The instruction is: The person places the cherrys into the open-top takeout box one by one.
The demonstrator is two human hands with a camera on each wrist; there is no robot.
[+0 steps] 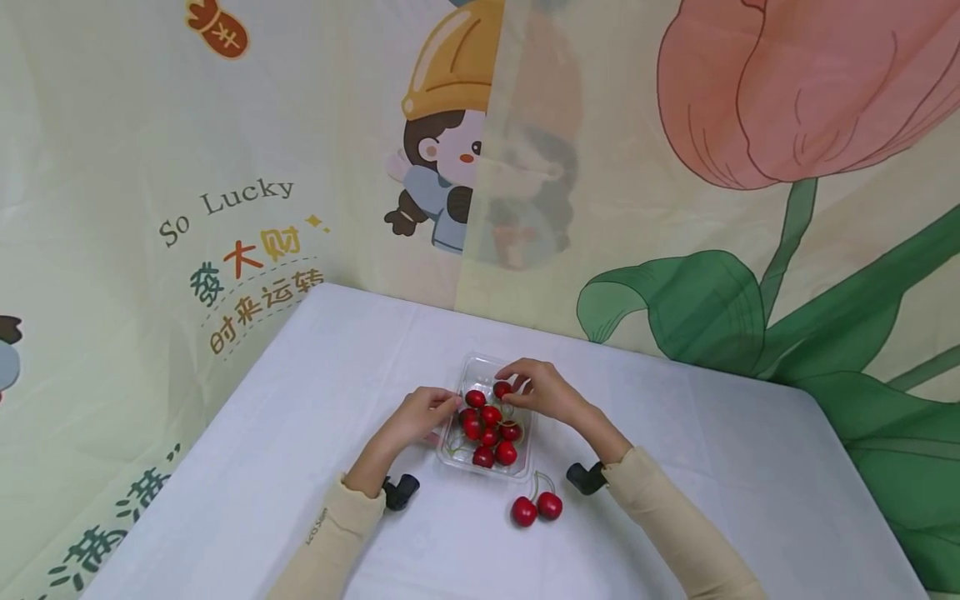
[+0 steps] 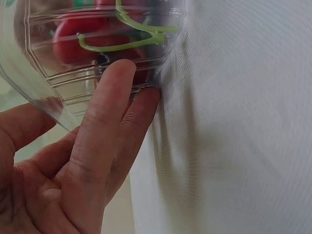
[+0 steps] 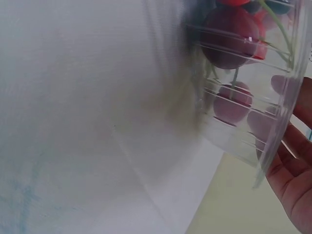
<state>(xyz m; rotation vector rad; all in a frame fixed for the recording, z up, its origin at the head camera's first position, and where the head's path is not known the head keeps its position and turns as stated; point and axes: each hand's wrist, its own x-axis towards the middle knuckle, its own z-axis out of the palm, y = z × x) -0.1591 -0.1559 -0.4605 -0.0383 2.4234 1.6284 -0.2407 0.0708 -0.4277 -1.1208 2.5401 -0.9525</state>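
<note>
A clear plastic box (image 1: 480,472) of red cherries (image 1: 491,416) with green stems stands on the table. My left hand (image 1: 424,414) holds the box's left wall. In the left wrist view its fingers (image 2: 105,112) lie along the outside, and another digit reaches over the rim. My right hand (image 1: 543,390) reaches over the box's right rim. Its fingertips come down around a single cherry (image 1: 502,389) near the far end. Through the plastic in the right wrist view, that cherry (image 3: 233,102) sits low in the box; firm contact with the fingertips is unclear.
Two cherries (image 1: 537,508) joined by stems lie on the white tablecloth (image 1: 645,533), in front of the box. Black wrist cameras (image 1: 401,492) sit below both wrists. A printed curtain (image 1: 360,167) hangs behind the table and along its left side.
</note>
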